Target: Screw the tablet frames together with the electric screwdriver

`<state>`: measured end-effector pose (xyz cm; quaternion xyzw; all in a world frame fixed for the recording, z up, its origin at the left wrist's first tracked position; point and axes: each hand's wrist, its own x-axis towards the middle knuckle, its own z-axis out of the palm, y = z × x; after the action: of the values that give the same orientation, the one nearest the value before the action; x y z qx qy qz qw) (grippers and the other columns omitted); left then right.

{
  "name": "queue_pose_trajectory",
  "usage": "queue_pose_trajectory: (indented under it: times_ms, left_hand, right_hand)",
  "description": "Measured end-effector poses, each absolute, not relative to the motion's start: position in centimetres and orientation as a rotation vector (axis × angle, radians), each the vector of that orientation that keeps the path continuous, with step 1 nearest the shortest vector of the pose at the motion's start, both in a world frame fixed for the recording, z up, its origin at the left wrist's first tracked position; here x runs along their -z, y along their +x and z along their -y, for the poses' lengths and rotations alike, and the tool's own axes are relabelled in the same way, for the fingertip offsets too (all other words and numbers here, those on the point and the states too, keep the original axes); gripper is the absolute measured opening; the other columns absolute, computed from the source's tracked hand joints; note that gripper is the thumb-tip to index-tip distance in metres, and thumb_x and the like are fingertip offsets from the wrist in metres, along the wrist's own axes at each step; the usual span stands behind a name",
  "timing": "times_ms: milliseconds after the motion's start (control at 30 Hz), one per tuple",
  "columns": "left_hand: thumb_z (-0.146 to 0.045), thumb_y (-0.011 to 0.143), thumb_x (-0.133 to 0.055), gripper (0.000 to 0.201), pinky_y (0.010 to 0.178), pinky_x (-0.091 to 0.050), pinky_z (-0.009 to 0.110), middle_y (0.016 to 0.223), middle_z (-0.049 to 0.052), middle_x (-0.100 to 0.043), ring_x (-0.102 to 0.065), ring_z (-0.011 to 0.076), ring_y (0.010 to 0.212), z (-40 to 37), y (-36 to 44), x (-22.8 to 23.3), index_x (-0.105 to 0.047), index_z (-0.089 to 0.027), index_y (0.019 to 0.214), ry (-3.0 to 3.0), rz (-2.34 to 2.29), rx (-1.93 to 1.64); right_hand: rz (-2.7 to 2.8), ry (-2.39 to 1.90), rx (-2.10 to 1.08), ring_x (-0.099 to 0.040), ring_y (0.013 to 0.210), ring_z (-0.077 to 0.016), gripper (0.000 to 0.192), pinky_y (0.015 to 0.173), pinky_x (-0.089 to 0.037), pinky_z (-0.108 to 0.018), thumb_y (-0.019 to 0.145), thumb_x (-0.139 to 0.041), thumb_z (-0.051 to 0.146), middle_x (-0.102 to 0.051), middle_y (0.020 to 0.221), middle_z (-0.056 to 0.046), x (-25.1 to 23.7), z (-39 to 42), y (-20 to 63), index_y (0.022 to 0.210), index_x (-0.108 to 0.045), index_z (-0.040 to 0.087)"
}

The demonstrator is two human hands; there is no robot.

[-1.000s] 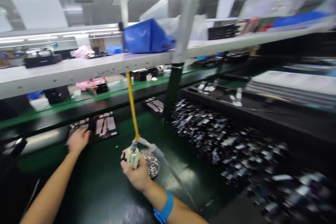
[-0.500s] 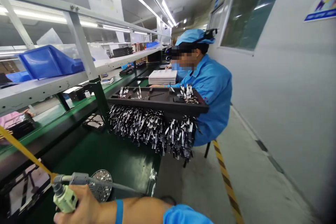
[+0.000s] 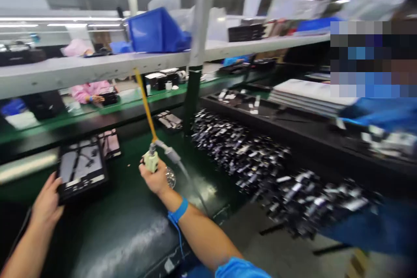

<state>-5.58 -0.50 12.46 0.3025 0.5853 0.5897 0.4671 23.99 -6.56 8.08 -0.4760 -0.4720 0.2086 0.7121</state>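
Observation:
My right hand [image 3: 158,179], with a blue wrist strap [image 3: 180,210], is wrapped round a pale green electric screwdriver [image 3: 151,160]. A yellow cord [image 3: 145,104] runs up from its top, and a grey cable [image 3: 172,155] leads off to the right. Partly hidden behind this hand is a round metal dish of screws [image 3: 171,178]. At the left, my left hand [image 3: 47,200] grips the near left edge of a black, flat device [image 3: 81,169] with grey panels and black cables inside. Its thumb is at the near corner.
Black trays [image 3: 309,134] stand at the right, with bundles of black and silver strips [image 3: 241,152] hanging below. White slabs [image 3: 302,95] lie stacked behind. A shelf [image 3: 97,67] with a blue bin [image 3: 156,30] crosses above the green bench [image 3: 130,217]. Co-workers sit right and across.
The view has swung left, bringing my left hand and the black device into sight. My right hand still holds the screwdriver. The trays and the co-worker now appear farther right.

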Motion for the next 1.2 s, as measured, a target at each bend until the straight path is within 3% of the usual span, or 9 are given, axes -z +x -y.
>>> queue_pose_trajectory:
  times_ms: [133, 333, 467, 567, 700, 800, 967, 1100, 1200]
  left_hand:
    - [-0.009, 0.094, -0.058, 0.057, 0.083, -0.063, 0.029, 0.107, 0.006, -0.077, -0.075, 0.0142, 0.082, 7.4, -3.1, -9.8, -0.057, -0.028, 0.148, 0.539, -1.351, -1.373]
    - [-0.026, 0.096, -0.060, 0.059, 0.086, -0.062, 0.035, 0.120, 0.008, -0.075, -0.075, 0.0187, 0.090, 14.9, 0.7, -4.2, -0.049, -0.030, 0.154, 0.593, -1.366, -1.210]
    - [-0.048, 0.095, -0.061, 0.060, 0.099, -0.056, 0.046, 0.126, 0.012, -0.068, -0.068, 0.0286, 0.111, 16.1, -1.4, -2.8, -0.055, -0.022, 0.148, 1.281, -1.608, -1.027]
    - [-0.050, 0.094, -0.063, 0.048, 0.106, -0.049, 0.049, 0.130, 0.014, -0.063, -0.059, 0.0326, 0.123, 15.6, -1.8, -4.0, -0.066, -0.020, 0.132, 1.989, -1.644, -0.914]
    - [-0.045, 0.097, -0.063, 0.034, 0.092, -0.050, 0.045, 0.112, 0.012, -0.066, -0.060, 0.0295, 0.107, 14.6, 2.1, -5.3, -0.068, -0.021, 0.120, 2.517, -1.349, -0.664]
    - [-0.035, 0.098, -0.064, 0.020, 0.083, -0.049, 0.042, 0.103, 0.012, -0.066, -0.059, 0.0292, 0.098, 13.7, 5.3, -5.0, -0.067, -0.017, 0.108, 2.665, -1.381, -0.511]
    - [-0.026, 0.103, -0.055, 0.016, 0.075, -0.048, 0.037, 0.092, 0.010, -0.065, -0.061, 0.0255, 0.087, 11.8, 4.9, -4.2, -0.064, -0.017, 0.093, 2.697, -1.240, -0.557]
    - [-0.024, 0.106, -0.048, 0.019, 0.077, -0.049, 0.032, 0.090, 0.006, -0.067, -0.063, 0.0193, 0.083, 11.4, 2.2, -4.6, -0.065, -0.019, 0.099, 2.644, -1.175, -0.534]
    - [-0.032, 0.103, -0.057, 0.016, 0.080, -0.050, 0.035, 0.096, 0.007, -0.068, -0.063, 0.0232, 0.090, 12.0, 1.8, -5.0, -0.065, -0.019, 0.103, 2.625, -1.225, -0.506]
  right_hand:
    - [1.037, -1.067, -0.547, -0.065, 0.067, -0.0159, 0.023, 0.062, -0.056, -0.028, 0.081, -0.071, 0.037, -0.071, 0.086, -0.003, -7.1, 5.8, 24.4, 0.096, -0.068, 0.020]
    - [1.030, -1.076, -0.485, -0.068, 0.070, -0.0166, 0.027, 0.064, -0.058, -0.030, 0.082, -0.073, 0.039, -0.073, 0.092, -0.004, -6.4, 5.8, 24.5, 0.101, -0.069, 0.021]
    - [1.030, -1.086, -0.463, -0.069, 0.070, -0.0165, 0.026, 0.064, -0.059, -0.030, 0.082, -0.073, 0.038, -0.074, 0.093, -0.004, -6.3, 5.7, 24.4, 0.102, -0.069, 0.021]
    - [1.056, -1.075, -0.462, -0.070, 0.072, -0.0167, 0.025, 0.066, -0.059, -0.029, 0.083, -0.073, 0.037, -0.074, 0.093, -0.003, -6.3, 5.7, 24.3, 0.101, -0.069, 0.022]
    - [1.073, -1.073, -0.470, -0.070, 0.072, -0.0163, 0.023, 0.066, -0.058, -0.029, 0.083, -0.073, 0.036, -0.073, 0.092, -0.003, -6.4, 5.9, 24.2, 0.100, -0.069, 0.022]
    - [1.079, -1.082, -0.461, -0.070, 0.072, -0.0164, 0.023, 0.067, -0.059, -0.029, 0.083, -0.073, 0.036, -0.073, 0.092, -0.003, -6.4, 6.0, 24.3, 0.101, -0.069, 0.021]
    - [1.089, -1.093, -0.466, -0.070, 0.074, -0.0170, 0.022, 0.068, -0.059, -0.030, 0.083, -0.072, 0.036, -0.073, 0.091, -0.004, -6.3, 5.8, 24.5, 0.099, -0.070, 0.021]
    - [1.084, -1.087, -0.466, -0.070, 0.076, -0.0174, 0.023, 0.070, -0.059, -0.030, 0.082, -0.073, 0.036, -0.074, 0.091, -0.004, -6.1, 5.7, 24.5, 0.099, -0.070, 0.020]
    - [1.091, -1.085, -0.465, -0.070, 0.075, -0.0171, 0.022, 0.070, -0.059, -0.030, 0.083, -0.073, 0.036, -0.074, 0.090, -0.003, -6.0, 5.7, 24.5, 0.099, -0.070, 0.021]
